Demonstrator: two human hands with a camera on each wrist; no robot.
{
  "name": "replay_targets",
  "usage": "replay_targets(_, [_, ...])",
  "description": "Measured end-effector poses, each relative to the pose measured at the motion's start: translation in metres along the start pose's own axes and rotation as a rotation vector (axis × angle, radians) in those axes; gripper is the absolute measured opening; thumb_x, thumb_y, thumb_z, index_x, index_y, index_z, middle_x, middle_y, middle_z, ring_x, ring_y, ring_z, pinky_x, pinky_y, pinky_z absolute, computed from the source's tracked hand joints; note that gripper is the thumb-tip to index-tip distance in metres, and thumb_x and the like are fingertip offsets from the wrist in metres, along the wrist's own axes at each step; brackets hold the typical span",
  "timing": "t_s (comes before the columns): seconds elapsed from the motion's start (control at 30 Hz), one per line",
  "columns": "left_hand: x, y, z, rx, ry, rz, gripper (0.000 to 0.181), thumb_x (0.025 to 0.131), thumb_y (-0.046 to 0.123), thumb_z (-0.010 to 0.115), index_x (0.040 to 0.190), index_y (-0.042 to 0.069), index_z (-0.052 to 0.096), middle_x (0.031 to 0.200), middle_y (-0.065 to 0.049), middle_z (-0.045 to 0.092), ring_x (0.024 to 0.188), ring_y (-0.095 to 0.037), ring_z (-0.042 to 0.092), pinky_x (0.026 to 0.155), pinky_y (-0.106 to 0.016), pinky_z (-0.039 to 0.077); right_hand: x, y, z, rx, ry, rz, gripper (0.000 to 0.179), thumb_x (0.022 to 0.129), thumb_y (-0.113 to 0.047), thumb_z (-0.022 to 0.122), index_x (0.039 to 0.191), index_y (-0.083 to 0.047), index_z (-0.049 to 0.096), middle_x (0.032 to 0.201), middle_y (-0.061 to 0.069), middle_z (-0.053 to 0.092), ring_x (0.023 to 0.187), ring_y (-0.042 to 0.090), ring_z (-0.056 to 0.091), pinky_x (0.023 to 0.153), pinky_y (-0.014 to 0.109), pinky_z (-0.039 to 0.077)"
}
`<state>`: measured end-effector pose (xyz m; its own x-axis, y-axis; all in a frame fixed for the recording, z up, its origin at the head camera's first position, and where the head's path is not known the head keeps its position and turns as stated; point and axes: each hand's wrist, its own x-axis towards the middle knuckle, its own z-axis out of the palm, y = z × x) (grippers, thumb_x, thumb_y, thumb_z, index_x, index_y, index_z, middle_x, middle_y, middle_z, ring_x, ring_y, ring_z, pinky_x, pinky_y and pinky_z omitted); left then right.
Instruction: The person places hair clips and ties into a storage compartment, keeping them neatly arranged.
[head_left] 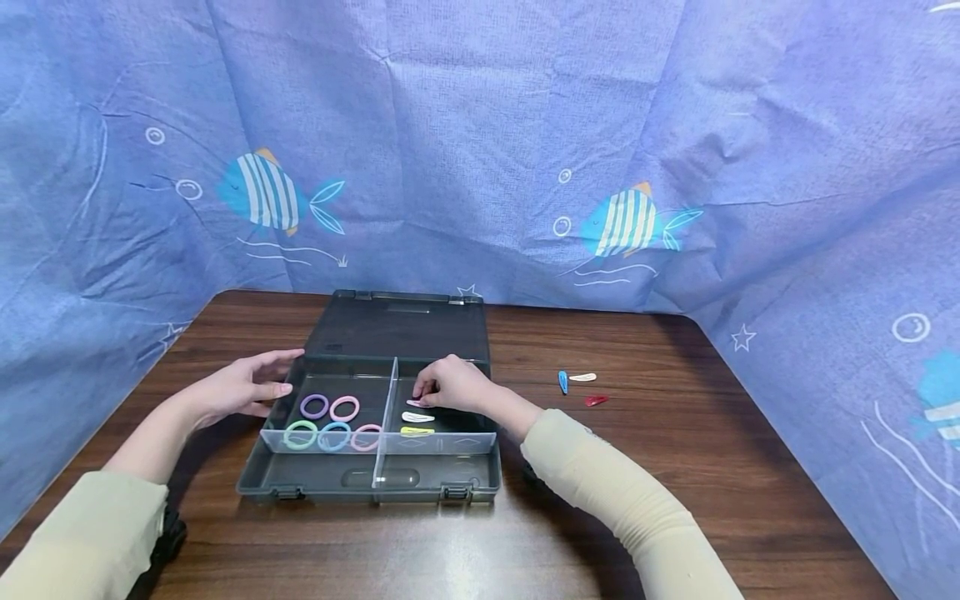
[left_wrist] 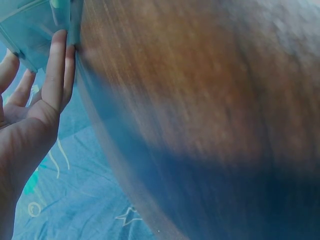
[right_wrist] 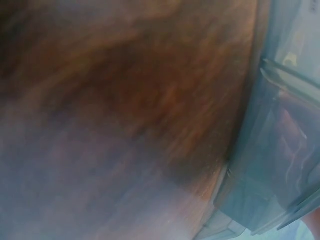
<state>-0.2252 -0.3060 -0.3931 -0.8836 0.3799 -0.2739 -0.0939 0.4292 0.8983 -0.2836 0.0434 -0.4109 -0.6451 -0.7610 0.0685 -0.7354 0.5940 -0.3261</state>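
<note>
A dark clear plastic organizer box [head_left: 255, 471] stands on the table with its lid laid back. My right hand [head_left: 453, 385] reaches into the right back compartment, pinching a pink snap hair clip [head_left: 417, 403] near the floor. In front of that clip lie a white clip [head_left: 417, 417] and a yellow clip [head_left: 417, 432]. Several hair ties, among them a purple hair tie [head_left: 314, 407], lie in the left back compartment. Against the box's left side rests my left hand [head_left: 243, 383], fingers spread and relaxed. In the right wrist view the right hand shows only dimly through the box wall [right_wrist: 250, 175].
Right of the box, a blue clip [head_left: 563, 382], a cream clip [head_left: 582, 377] and a red clip [head_left: 596, 401] lie on the wooden table [head_left: 637, 467]. Clear dividers [head_left: 389, 392] part the box. The raised lid [head_left: 405, 329] leans back toward a blue fish-print cloth [head_left: 480, 167].
</note>
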Motion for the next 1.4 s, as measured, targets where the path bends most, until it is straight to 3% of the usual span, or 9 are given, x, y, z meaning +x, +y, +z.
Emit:
replay_targets(0.27, [0.002, -0.001, 0.0, -0.009, -0.006, 0.0, 0.074, 0.096, 0.02, 0.056, 0.152, 0.007, 0.01, 0.146, -0.034, 0.022, 0.114, -0.035, 0.055, 0.085, -0.048, 0.052, -0.006, -0.004, -0.006, 0.05, 0.014, -0.05, 0.005, 0.083, -0.017, 0.073, 0.087, -0.019, 0.074, 0.077, -0.012, 0.068, 0.065, -0.002, 0.053, 0.059, 0.012, 0.042])
replay_targets(0.63, [0.0, -0.002, -0.001, 0.011, -0.002, -0.003, 0.075, 0.096, 0.021, 0.056, 0.152, 0.007, 0.009, 0.147, -0.035, 0.019, 0.118, -0.04, 0.051, 0.085, -0.049, 0.052, -0.024, -0.013, -0.033, 0.086, -0.021, -0.133, 0.015, 0.084, -0.016, 0.072, 0.099, -0.014, 0.073, 0.086, -0.005, 0.067, 0.062, 0.008, 0.05, 0.057, 0.016, 0.039])
replay_targets(0.93, [0.002, -0.002, -0.001, 0.011, -0.004, -0.003, 0.075, 0.096, 0.021, 0.056, 0.152, 0.007, 0.009, 0.147, -0.035, 0.019, 0.118, -0.04, 0.051, 0.085, -0.049, 0.052, -0.051, -0.001, -0.057, 0.118, 0.02, -0.176, 0.02, 0.084, -0.012, 0.071, 0.104, -0.012, 0.071, 0.094, 0.002, 0.067, 0.076, 0.01, 0.056, 0.068, 0.025, 0.048])
replay_targets(1.2, [0.001, -0.001, -0.001, 0.019, -0.005, -0.006, 0.076, 0.096, 0.023, 0.057, 0.152, 0.007, 0.008, 0.148, -0.035, 0.016, 0.122, -0.045, 0.045, 0.085, -0.049, 0.052, -0.082, 0.013, -0.081, 0.147, 0.071, -0.104, 0.021, 0.085, -0.014, 0.07, 0.106, -0.014, 0.07, 0.101, 0.001, 0.067, 0.09, 0.021, 0.062, 0.076, 0.03, 0.052])
replay_targets(1.4, [0.001, -0.001, 0.0, 0.016, -0.005, -0.009, 0.076, 0.096, 0.022, 0.056, 0.152, 0.007, 0.008, 0.147, -0.035, 0.017, 0.121, -0.043, 0.047, 0.085, -0.049, 0.052, -0.107, 0.031, -0.093, 0.116, 0.106, -0.078, 0.025, 0.084, -0.015, 0.071, 0.109, -0.01, 0.069, 0.105, 0.002, 0.068, 0.096, 0.016, 0.063, 0.083, 0.035, 0.053])
